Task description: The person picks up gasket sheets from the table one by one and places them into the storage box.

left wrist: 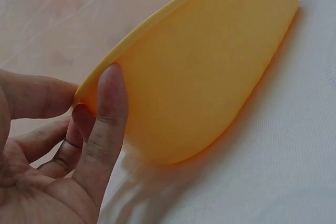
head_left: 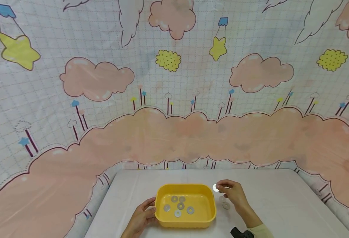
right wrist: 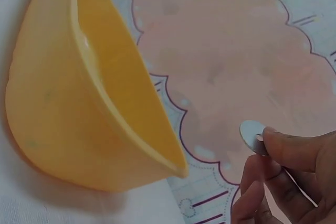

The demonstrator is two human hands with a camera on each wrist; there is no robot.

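Note:
A yellow plastic basin [head_left: 185, 224] stands on the table, with several flat metal washers [head_left: 180, 206] lying on its floor. My left hand [head_left: 142, 214] holds the basin's left side; in the left wrist view its thumb [left wrist: 111, 95] lies on the outer wall just under the rim. Beyond the basin's right edge, my right hand [head_left: 233, 195] pinches one washer [right wrist: 252, 134] by its edge between thumb and fingers, raised off the table. Below that hand, two more washers [head_left: 226, 205] lie on the tabletop, one partly faint against the white cloth.
White cloth covers the table [head_left: 127, 185]. Behind it hangs a patterned curtain [head_left: 192, 138] with clouds and stars. A black device [head_left: 241, 232] sits at the right wrist, by a pale yellow sleeve [head_left: 260, 231].

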